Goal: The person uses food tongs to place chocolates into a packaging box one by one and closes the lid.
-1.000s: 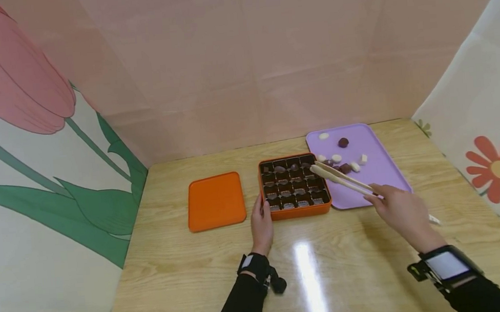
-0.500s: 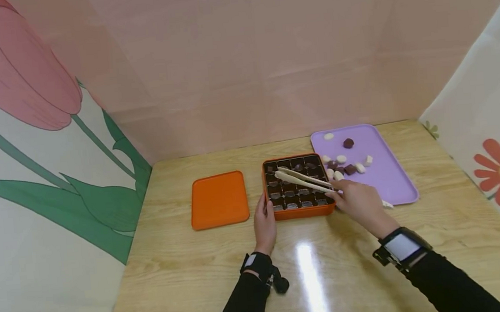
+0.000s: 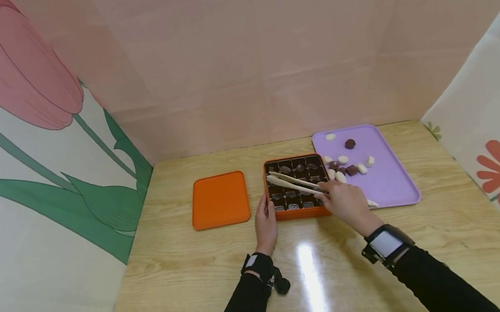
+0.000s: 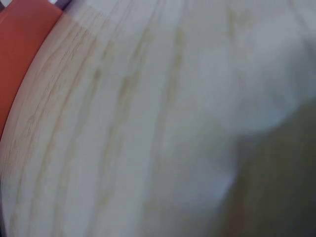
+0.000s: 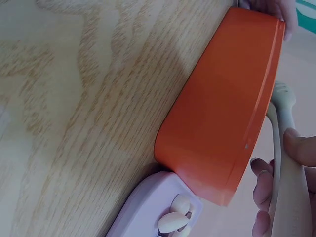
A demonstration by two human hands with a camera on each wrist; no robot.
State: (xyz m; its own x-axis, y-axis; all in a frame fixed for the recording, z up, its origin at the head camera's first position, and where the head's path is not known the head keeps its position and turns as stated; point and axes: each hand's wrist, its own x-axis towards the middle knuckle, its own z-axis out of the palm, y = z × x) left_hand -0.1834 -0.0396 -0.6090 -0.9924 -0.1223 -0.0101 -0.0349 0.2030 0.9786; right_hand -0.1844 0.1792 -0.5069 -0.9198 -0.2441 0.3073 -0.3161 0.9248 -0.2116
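An orange box with a dark divided insert stands mid-table. Dark chocolates sit in compartments of its back rows. My left hand holds the box at its front left corner, thumb in front and fingers along the left wall. In my right hand are pale tongs, their tips over the box's left column; I cannot tell whether something is between them. The right wrist view shows thumb and fingers gripping the tongs beside the box wall. Blur hides the left hand in its wrist view.
A purple tray to the right holds several white and dark chocolates. Left of the box lies a flat orange lid. Behind the wood-grain table rises a pink backdrop, with flowered panels at both sides.
My right hand has carried the tongs left, from the tray's near edge to over the left side of the box. The left hand keeps its place at the box.
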